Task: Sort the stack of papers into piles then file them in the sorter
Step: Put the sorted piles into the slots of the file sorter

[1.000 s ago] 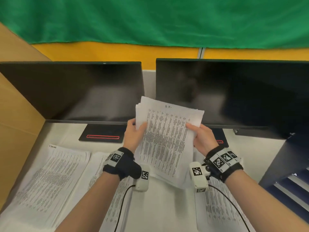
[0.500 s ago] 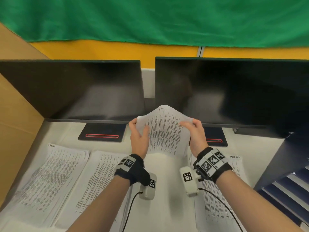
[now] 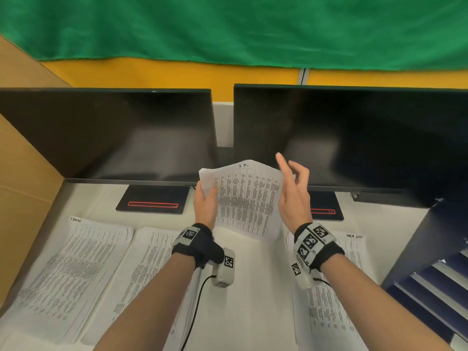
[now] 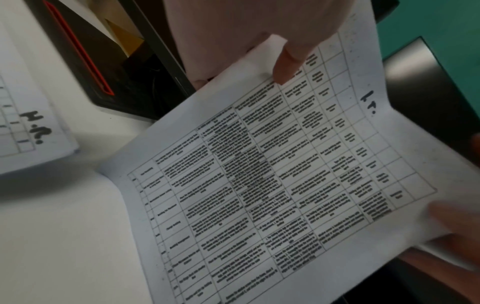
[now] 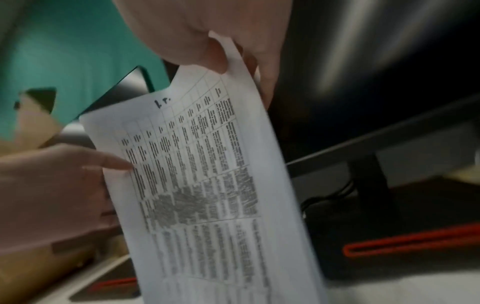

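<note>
Three paper piles [image 3: 68, 274] lie across the lower bench [image 3: 248, 287]; mid-frame, the printed sheet [image 3: 247, 198] is pinched by the left hand [image 3: 205, 206] and right hand [image 3: 293, 198], index finger lifted, probably to read its label.

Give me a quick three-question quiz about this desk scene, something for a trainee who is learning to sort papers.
1. True or false: the left hand grips the left edge of the raised paper.
2. How many monitors stand behind that paper? A) one B) two C) three
3. Fill in: the stripe on the left monitor base is coloured ____.

Key: 1 true; 2 B; 3 red.
</note>
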A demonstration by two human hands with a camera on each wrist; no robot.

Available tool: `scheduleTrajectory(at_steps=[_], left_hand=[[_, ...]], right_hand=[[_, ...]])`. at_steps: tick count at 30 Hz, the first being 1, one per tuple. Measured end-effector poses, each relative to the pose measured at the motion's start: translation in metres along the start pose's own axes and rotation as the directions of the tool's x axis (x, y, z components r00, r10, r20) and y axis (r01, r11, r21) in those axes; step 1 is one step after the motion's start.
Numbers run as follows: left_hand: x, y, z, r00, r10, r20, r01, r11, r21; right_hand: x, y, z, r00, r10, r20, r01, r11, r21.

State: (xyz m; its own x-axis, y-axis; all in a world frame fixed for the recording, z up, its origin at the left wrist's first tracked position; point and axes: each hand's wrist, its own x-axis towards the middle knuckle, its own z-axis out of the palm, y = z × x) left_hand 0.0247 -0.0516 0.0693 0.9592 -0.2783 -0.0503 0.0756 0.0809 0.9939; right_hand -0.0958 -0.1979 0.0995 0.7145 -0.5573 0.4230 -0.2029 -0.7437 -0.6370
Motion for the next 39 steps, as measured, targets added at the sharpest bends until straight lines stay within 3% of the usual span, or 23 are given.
scheduleTrajectory(at_steps=[3,6,8,11,13,16,20,25,27,30,35,37,39], left_hand=[[0.003,-0.004,-0.001,1.000,-0.011,0.015,0.010,0.999,0.042],[0.008,-0.013,-0.002,0.997,-0.055,0.045,0.052,0.996,0.070],[0.010,-0.023,-0.002,0.994,-0.089,0.071,0.079,0.988,0.131],[0.010,-0.041,-0.003,0.992,-0.104,0.076,0.086,0.973,0.213],[0.006,-0.051,-0.003,0.992,-0.106,0.064,0.087,0.965,0.246],[-0.003,-0.054,-0.002,0.997,-0.073,0.022,0.064,0.959,0.276],[-0.021,-0.036,0.002,0.999,0.045,-0.016,-0.039,0.957,0.289],[-0.068,-0.014,0.025,0.971,0.072,0.228,-0.137,0.950,0.281],[-0.090,-0.023,0.043,0.930,0.016,0.368,-0.141,0.939,0.315],[-0.119,-0.058,0.065,0.821,-0.154,0.550,-0.105,0.905,0.411],[-0.176,-0.097,0.088,0.546,-0.421,0.724,-0.101,0.825,0.556],[-0.197,-0.094,0.096,0.438,-0.479,0.761,-0.081,0.822,0.564],[-0.214,-0.090,0.107,0.362,-0.505,0.784,-0.083,0.820,0.566]], right_hand=[[0.002,0.001,-0.001,0.999,0.043,-0.009,-0.043,0.999,0.012],[0.003,-0.003,-0.001,0.988,0.104,-0.117,-0.078,0.975,0.208],[0.003,-0.001,0.001,0.959,0.250,-0.133,-0.178,0.896,0.407],[-0.003,0.009,0.013,0.867,0.490,0.097,-0.431,0.637,0.639],[-0.013,0.017,0.024,0.799,0.540,0.264,-0.569,0.537,0.622],[-0.027,0.024,0.035,0.754,0.572,0.322,-0.644,0.548,0.534],[-0.036,0.016,0.016,0.748,0.601,0.280,-0.621,0.485,0.616],[-0.077,0.023,-0.035,0.741,0.657,0.137,-0.599,0.555,0.577],[-0.107,0.037,-0.054,0.676,0.735,0.063,-0.634,0.535,0.559],[-0.169,0.072,-0.073,0.514,0.858,0.015,-0.712,0.417,0.566],[-0.263,0.102,-0.096,0.229,0.972,-0.047,-0.886,0.228,0.405],[-0.291,0.109,-0.106,0.117,0.987,-0.111,-0.901,0.152,0.407],[-0.311,0.116,-0.115,0.011,0.984,-0.175,-0.896,0.087,0.436]])
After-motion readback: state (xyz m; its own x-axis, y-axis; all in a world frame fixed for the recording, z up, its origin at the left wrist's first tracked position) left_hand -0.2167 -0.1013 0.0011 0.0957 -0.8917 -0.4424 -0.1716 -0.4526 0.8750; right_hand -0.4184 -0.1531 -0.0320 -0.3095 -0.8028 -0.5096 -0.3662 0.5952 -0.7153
